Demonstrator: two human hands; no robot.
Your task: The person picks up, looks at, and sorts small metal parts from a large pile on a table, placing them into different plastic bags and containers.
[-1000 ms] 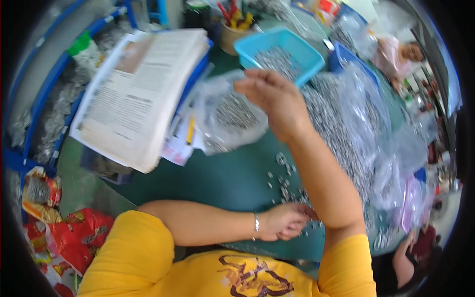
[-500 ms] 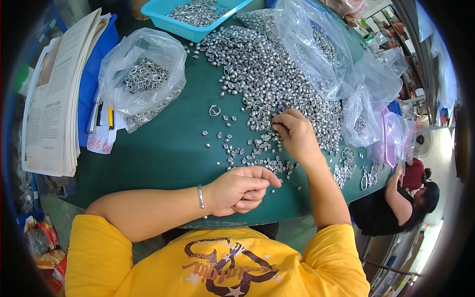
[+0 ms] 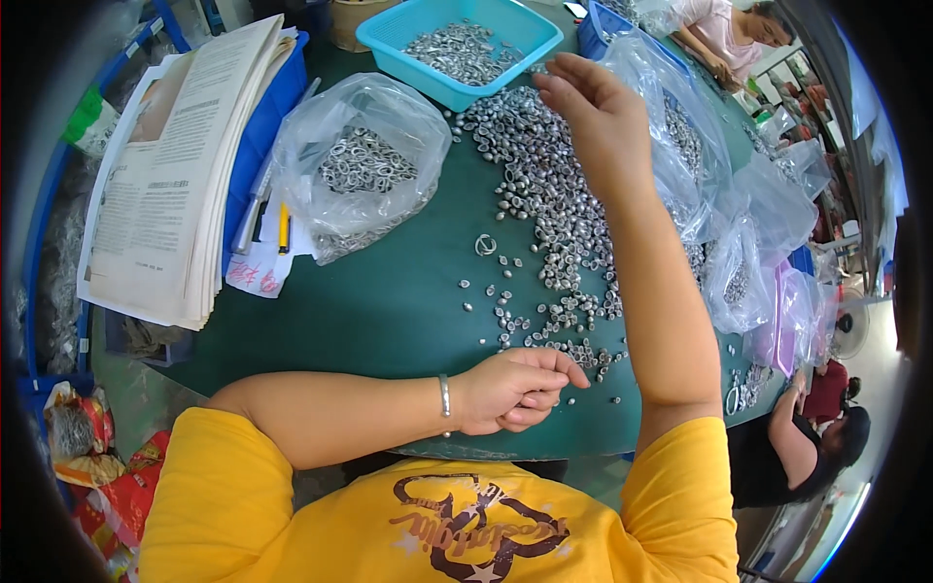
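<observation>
Your right hand [image 3: 593,112] pinched something small, unclear what, beside the far teal tray [image 3: 457,49], your left hand [image 3: 510,389] loosely curled near the scattered metal rings [image 3: 554,214], which a sleeve-sweep could've knocked off.

Yellow short-sleeved shirt [image 3: 321,525] with dark swirling print, silver bangle [image 3: 444,395] on left wrist

**Bright, even light under a heavy fisheye bend**

Daylight-bright, soft illumination covers the green counter [image 3: 389,311], with only faint shadows under the arms. The clear plastic bags [image 3: 362,160] throw white glare, and the small metal pieces [image 3: 544,185] glint. Focus is sharp at centre; toward the rim, edges curve, detail smears, and a black vignette closes the corners.
</observation>
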